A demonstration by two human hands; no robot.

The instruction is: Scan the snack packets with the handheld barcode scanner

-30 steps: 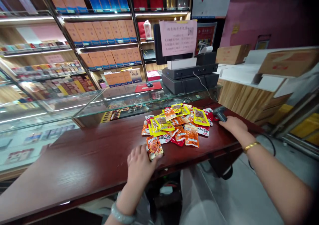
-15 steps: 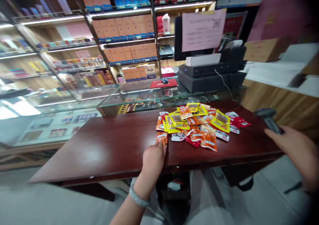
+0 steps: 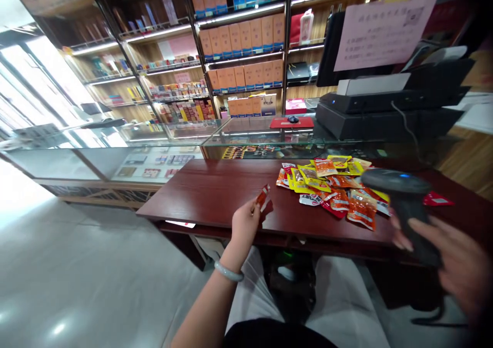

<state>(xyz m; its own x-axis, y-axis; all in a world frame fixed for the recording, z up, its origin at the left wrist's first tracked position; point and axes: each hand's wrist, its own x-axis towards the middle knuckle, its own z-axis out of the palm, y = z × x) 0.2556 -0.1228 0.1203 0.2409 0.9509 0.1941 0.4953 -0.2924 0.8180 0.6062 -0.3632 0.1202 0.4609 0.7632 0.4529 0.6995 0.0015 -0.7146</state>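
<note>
Pinched in my left hand (image 3: 246, 219) is a small orange-red snack packet (image 3: 263, 196), held above the dark red wooden table (image 3: 208, 191). A pale bangle (image 3: 229, 272) circles that wrist. My right hand (image 3: 442, 245), partly blurred, grips the handle of a black barcode scanner (image 3: 404, 194); a small blue light shows on its top. Between the two hands lies a pile of snack packets (image 3: 314, 181) in yellow, orange, red and white. The scanner's head covers the right part of that pile. One red packet (image 3: 438, 199) lies apart, right of the scanner.
Behind the table runs a glass display counter (image 3: 215, 132), bearing a mouse (image 3: 293, 119) on a red mat and a black cash drawer (image 3: 370, 124). A monitor with a pink notice (image 3: 385, 32) stands above it. Shelves of orange boxes (image 3: 242, 37) line the back wall.
My left hand has lifted the packet off the table beside the pile. My right hand has brought the scanner inward and closer, over the pile's right side. The view has turned left.
</note>
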